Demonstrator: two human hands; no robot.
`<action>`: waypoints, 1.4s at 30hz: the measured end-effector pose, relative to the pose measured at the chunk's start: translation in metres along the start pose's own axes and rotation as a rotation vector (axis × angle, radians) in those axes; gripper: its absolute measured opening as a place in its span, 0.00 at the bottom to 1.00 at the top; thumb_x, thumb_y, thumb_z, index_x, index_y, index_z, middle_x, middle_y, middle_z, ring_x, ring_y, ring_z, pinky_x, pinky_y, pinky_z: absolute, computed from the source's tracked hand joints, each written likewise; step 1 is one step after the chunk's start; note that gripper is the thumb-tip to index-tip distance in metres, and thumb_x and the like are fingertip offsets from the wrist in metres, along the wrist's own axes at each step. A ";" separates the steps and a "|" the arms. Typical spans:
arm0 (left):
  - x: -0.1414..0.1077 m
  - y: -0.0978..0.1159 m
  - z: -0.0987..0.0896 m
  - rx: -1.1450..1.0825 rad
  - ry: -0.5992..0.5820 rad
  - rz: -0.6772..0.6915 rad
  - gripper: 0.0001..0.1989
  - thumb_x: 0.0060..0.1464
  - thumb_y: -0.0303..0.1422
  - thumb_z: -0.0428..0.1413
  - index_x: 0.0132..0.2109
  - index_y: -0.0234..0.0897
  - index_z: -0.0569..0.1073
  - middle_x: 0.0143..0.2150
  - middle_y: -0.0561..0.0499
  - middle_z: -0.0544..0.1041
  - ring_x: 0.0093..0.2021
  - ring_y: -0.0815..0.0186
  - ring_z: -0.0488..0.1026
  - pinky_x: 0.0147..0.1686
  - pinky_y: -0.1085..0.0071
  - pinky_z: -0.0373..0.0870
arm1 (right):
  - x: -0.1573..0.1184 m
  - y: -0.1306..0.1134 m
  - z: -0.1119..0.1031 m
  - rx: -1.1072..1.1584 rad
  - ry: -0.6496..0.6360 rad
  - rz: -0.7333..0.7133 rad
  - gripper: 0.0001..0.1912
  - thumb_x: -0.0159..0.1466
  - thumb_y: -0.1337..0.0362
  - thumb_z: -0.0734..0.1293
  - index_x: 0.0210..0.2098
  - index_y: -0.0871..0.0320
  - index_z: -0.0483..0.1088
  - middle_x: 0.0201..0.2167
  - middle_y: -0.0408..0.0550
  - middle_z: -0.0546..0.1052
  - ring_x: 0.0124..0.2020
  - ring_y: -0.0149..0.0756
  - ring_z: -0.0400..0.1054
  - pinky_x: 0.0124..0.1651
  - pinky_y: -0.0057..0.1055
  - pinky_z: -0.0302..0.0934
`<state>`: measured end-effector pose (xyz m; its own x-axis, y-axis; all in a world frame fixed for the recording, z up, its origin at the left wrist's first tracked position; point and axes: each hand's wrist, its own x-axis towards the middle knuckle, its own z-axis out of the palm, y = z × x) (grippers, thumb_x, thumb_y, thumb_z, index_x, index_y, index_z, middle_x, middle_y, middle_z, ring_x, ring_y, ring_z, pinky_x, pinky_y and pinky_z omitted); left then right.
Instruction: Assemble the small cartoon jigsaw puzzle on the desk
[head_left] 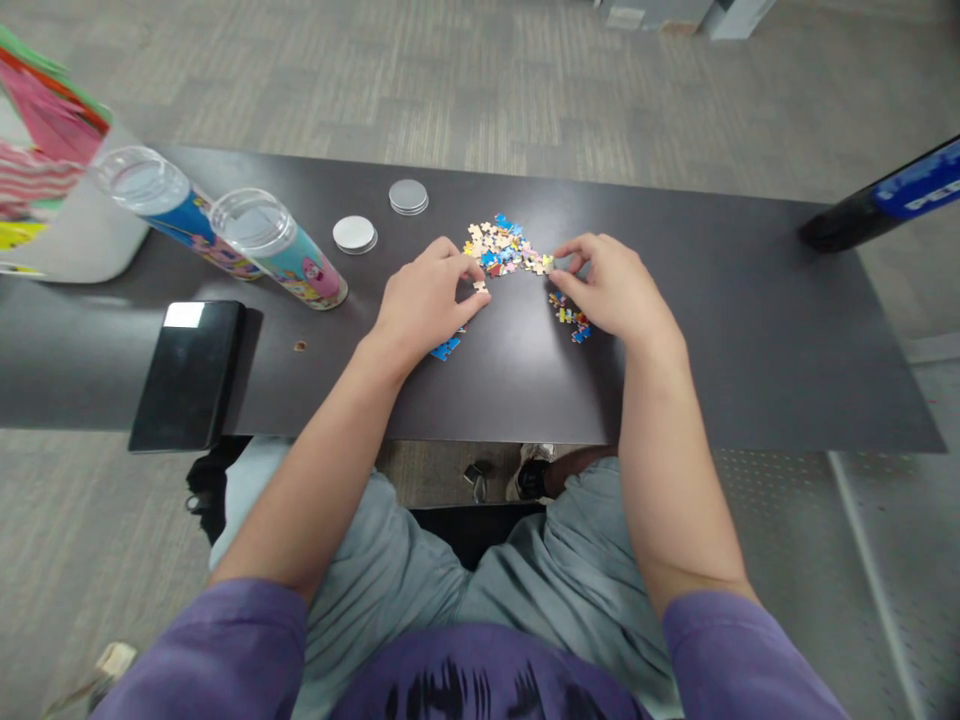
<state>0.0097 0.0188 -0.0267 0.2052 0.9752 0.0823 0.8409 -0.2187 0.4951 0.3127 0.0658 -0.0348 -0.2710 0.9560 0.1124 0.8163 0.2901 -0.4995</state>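
Observation:
A pile of small puzzle pieces (496,242) in beige, blue, yellow and pink lies on the dark table (757,330). My left hand (429,300), left of the pile, pinches a light puzzle piece (480,287) between thumb and fingertips. Under and beside that hand are blue pieces (445,348), partly hidden. My right hand (604,285) is at the pile's right end, thumb and index finger closed around a small piece beside yellowish ones. Just below its fingers sits a smaller group of red, yellow and blue pieces (571,318).
Two clear-topped printed tubes (311,272) (184,218) stand at the left, near round lids (355,234) (409,196). A black tablet (187,375) lies at the front left edge. A white bin (112,235) is far left, a dark cylinder (840,225) at the right.

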 end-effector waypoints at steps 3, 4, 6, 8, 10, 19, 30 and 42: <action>0.000 -0.002 0.000 -0.060 -0.032 0.014 0.07 0.73 0.34 0.74 0.55 0.47 0.91 0.63 0.46 0.88 0.46 0.55 0.82 0.54 0.53 0.78 | 0.000 0.001 0.006 -0.009 0.026 0.006 0.11 0.79 0.67 0.78 0.58 0.47 0.86 0.49 0.52 0.86 0.52 0.57 0.81 0.61 0.55 0.75; 0.000 -0.003 0.000 -0.075 -0.043 0.020 0.07 0.72 0.33 0.74 0.54 0.46 0.90 0.63 0.46 0.88 0.45 0.56 0.82 0.54 0.53 0.78 | 0.000 0.000 0.007 -0.014 0.032 0.006 0.11 0.79 0.67 0.78 0.58 0.47 0.86 0.49 0.53 0.86 0.53 0.57 0.81 0.61 0.56 0.76; 0.001 -0.003 -0.001 -0.110 -0.061 0.034 0.07 0.71 0.32 0.74 0.54 0.46 0.89 0.61 0.47 0.88 0.44 0.57 0.82 0.53 0.54 0.77 | 0.000 -0.002 0.008 -0.020 0.035 0.005 0.11 0.78 0.66 0.78 0.57 0.47 0.86 0.50 0.54 0.86 0.53 0.58 0.81 0.62 0.57 0.77; 0.002 -0.004 -0.001 -0.166 -0.083 0.051 0.08 0.70 0.30 0.73 0.53 0.46 0.87 0.60 0.48 0.89 0.43 0.58 0.82 0.52 0.56 0.77 | -0.001 -0.004 0.007 -0.017 0.030 0.003 0.10 0.77 0.67 0.78 0.55 0.47 0.86 0.50 0.54 0.85 0.51 0.56 0.81 0.62 0.57 0.77; 0.003 -0.003 0.001 -0.226 -0.098 0.074 0.11 0.69 0.27 0.71 0.54 0.45 0.86 0.58 0.49 0.91 0.43 0.59 0.83 0.52 0.58 0.78 | 0.000 -0.005 0.007 -0.003 0.029 0.002 0.09 0.77 0.67 0.78 0.52 0.47 0.85 0.50 0.53 0.85 0.48 0.54 0.80 0.61 0.58 0.78; 0.000 0.002 0.011 -0.327 -0.187 0.262 0.22 0.66 0.22 0.64 0.63 0.44 0.85 0.55 0.51 0.92 0.44 0.59 0.84 0.51 0.61 0.78 | 0.006 -0.006 0.006 0.204 -0.029 -0.064 0.13 0.69 0.74 0.80 0.39 0.48 0.79 0.45 0.47 0.82 0.43 0.43 0.70 0.63 0.51 0.74; -0.017 0.002 -0.012 0.064 -0.122 0.354 0.14 0.80 0.35 0.65 0.63 0.45 0.93 0.60 0.43 0.89 0.55 0.48 0.86 0.58 0.51 0.81 | -0.009 0.004 -0.013 0.085 -0.022 -0.087 0.14 0.72 0.72 0.75 0.52 0.51 0.90 0.51 0.53 0.87 0.40 0.46 0.75 0.56 0.50 0.76; -0.045 0.040 0.011 0.253 -0.164 0.371 0.30 0.87 0.44 0.59 0.85 0.41 0.81 0.81 0.30 0.81 0.76 0.29 0.78 0.72 0.32 0.77 | -0.018 0.008 -0.026 -0.012 -0.192 -0.207 0.26 0.78 0.71 0.70 0.61 0.46 0.98 0.56 0.58 0.82 0.57 0.57 0.82 0.70 0.58 0.78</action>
<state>0.0395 -0.0339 -0.0203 0.5742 0.8160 0.0661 0.7870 -0.5724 0.2300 0.3369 0.0523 -0.0185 -0.5237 0.8507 0.0455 0.7391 0.4803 -0.4723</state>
